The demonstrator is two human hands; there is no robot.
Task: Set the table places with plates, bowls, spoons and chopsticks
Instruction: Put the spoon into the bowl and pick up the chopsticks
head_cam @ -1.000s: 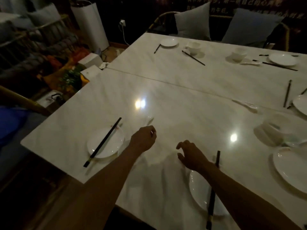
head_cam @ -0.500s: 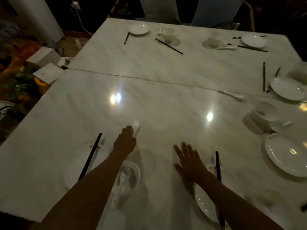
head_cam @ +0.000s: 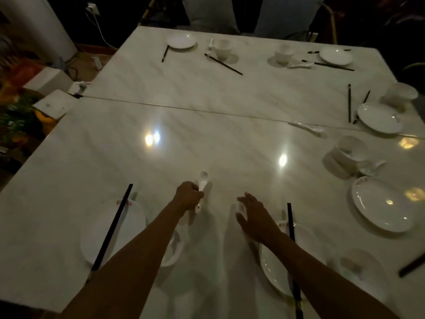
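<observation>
Clamping my left grip (head_cam: 188,196) on the white spoon (head_cam: 202,184), right grip (head_cam: 254,215) hanging apart, I am lowering it gently beside the near-left plate (head_cam: 110,231) on the counter (head_cam: 230,146).

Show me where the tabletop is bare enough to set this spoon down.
Bare marble lies ahead of the left hand and its spoon, up to the table seam. A narrower bare strip runs between both forearms. The right side is crowded: plate, bowl, another plate.
</observation>
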